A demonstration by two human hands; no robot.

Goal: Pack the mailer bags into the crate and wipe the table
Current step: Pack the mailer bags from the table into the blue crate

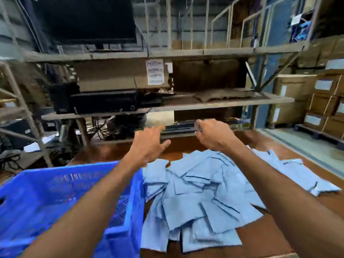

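The mailer bags (201,194) were pale blue, flat and thin, with dark lines along their folds. They lay in a loose, messy pile on the brown bench (264,237), below and nearer than both hands. Some spread out under the right arm toward the bench's right edge.

The blue crate (61,198) sat under the left arm, touching the left side of the pile. Its walls had little slots, and its open inside looked bare where it showed. The left arm crossed over its near corner.

The left hand (149,144) hung in the air past the pile, fingers spread wide, holding nothing. The right hand (214,135) was just beside it, fingers curled in. I could not tell if it pinched anything, as the picture was blurry.

Past both hands a strip of bare bench ran to the back edge. Beyond that stood a metal shelf rack (204,104) with a black machine (104,104) and tangled cables (104,130). Far to the right of the right hand were stacked cardboard boxes (320,101).
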